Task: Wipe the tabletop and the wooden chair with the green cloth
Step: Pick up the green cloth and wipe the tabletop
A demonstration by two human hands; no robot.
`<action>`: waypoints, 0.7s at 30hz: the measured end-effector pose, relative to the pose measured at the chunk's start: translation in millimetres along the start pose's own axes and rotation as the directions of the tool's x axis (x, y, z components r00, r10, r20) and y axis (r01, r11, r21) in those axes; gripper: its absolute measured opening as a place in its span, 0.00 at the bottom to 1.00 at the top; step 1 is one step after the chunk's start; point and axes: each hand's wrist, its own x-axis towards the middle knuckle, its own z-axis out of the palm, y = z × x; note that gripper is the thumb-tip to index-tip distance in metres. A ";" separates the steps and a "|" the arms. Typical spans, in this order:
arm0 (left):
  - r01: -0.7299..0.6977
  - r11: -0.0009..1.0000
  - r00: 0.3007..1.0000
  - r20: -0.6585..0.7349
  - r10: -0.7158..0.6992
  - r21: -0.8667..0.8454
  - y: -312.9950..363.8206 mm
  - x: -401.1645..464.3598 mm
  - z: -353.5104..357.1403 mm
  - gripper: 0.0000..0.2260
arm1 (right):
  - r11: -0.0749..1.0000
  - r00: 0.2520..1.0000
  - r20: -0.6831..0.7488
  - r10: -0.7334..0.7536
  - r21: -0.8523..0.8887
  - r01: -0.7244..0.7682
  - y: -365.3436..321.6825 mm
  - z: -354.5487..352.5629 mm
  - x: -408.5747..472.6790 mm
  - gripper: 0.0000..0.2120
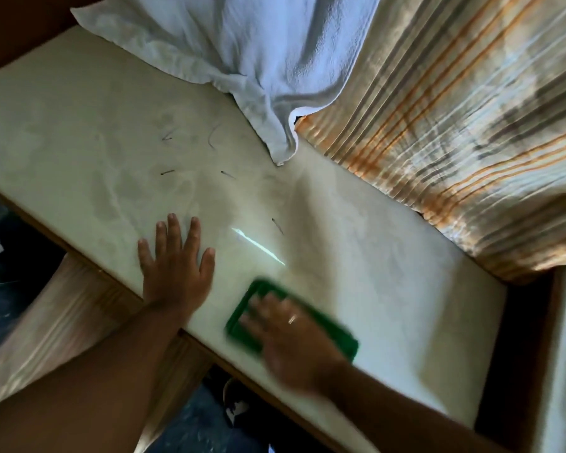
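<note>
A pale tabletop [79, 132] with a wooden edge runs across the view, dusty and marked with a few dark streaks. Near its front edge lies a folded green cloth [242, 322]. My right hand [291, 335] presses flat on the cloth with fingers spread; both are motion-blurred. My left hand [174, 266] rests flat on the tabletop to the left of the cloth, fingers apart, holding nothing. A pale wooden surface [56, 325], possibly the chair, shows below the table's front edge.
A white towel [242, 60] hangs onto the far side of the tabletop. A striped orange-and-grey curtain [455, 125] drapes over the far right part. A thin bright streak of light [258, 246] lies mid-table. Dark floor shows below left.
</note>
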 end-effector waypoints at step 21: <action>0.021 0.999 1.000 -0.013 -0.021 0.034 1.6 -0.2 4.3 0.30 | 0.962 0.966 0.011 0.259 -0.093 -0.257 130.6 -55.0 127.6 0.28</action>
